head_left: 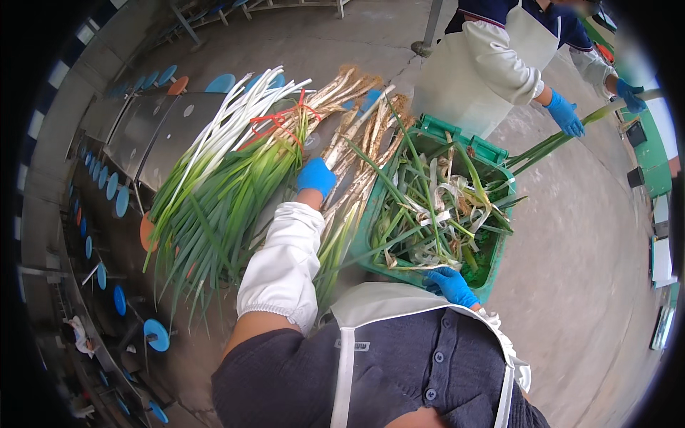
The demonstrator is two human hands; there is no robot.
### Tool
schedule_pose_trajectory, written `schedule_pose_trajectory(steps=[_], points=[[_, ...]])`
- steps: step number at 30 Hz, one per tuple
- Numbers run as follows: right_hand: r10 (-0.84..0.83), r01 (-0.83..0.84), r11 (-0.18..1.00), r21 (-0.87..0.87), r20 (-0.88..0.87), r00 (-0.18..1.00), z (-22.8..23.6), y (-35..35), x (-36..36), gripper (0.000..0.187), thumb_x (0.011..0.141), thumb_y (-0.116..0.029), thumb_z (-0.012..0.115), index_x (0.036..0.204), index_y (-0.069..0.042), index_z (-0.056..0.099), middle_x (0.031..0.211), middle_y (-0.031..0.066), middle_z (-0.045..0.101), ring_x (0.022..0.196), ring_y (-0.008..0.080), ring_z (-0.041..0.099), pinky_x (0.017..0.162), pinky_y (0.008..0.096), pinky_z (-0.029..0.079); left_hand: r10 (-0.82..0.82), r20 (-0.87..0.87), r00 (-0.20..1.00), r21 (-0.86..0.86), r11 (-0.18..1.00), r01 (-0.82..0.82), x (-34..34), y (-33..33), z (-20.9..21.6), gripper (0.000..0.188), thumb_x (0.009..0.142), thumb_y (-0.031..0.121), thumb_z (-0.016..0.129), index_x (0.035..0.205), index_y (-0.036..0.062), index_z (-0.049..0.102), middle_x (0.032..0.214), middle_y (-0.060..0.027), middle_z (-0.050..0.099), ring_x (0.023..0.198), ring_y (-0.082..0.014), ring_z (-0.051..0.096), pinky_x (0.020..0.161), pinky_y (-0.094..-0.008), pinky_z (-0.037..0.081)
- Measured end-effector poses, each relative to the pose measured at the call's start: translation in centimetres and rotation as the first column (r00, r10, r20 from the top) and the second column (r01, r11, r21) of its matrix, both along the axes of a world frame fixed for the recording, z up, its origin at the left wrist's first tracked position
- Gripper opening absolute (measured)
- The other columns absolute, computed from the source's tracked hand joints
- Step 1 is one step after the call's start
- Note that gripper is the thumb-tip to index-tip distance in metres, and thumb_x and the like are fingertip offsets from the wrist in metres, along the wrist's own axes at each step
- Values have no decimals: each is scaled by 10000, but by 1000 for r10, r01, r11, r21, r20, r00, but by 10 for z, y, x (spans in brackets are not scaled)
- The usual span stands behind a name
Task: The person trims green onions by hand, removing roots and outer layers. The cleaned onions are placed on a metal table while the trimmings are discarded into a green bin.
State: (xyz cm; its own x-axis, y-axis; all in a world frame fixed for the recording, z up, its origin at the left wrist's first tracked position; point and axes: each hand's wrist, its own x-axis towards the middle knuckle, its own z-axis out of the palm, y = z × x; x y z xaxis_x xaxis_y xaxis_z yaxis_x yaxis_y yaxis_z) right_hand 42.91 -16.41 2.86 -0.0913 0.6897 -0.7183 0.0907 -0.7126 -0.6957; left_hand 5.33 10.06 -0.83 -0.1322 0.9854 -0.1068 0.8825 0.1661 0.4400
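My left hand (317,178), in a blue glove, is closed on the pale stalks of untrimmed green onions (344,146) with brown roots. Beside it on the left lies a heap of green onions, with cleaned white stalks (225,128) and long green leaves (214,221). Red ties (275,126) cross part of that heap. My right hand (451,285), also gloved, is at the near rim of a green bin (365,227), its fingers curled by a pale leaf strip; whether it grips the strip is hard to see. Peeled leaves and scraps (435,203) fill the bin.
Across the bin a person in a white apron (457,78) and blue gloves (564,114) holds long green onions (546,143). Metal tables (153,135) with blue and orange round stools (155,335) stand on the left. Concrete floor (571,271) extends to the right.
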Motion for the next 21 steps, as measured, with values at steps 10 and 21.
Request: schedule_pose_trajectory(steps=[10,21], points=[[-40,40,999,-14,4,999,37,11,11,238,900,-243,581,1032,-62,662,843,63,688,740,143,632,653,262,474,-102,947,304,124,991,-56,-61,-39,186,221,846,77,628,1047,-6,591,857,-92,654,735,-173,647,635,-285,523],[378,-139,678,722,-180,908,226,102,-117,447,854,-71,652,1279,-27,519,1090,93,624,957,150,593,871,299,483,-581,810,76,540,790,290,54,-119,383,354,813,48,679,1148,-18,585,917,-122,675,805,-202,667,760,-322,546]])
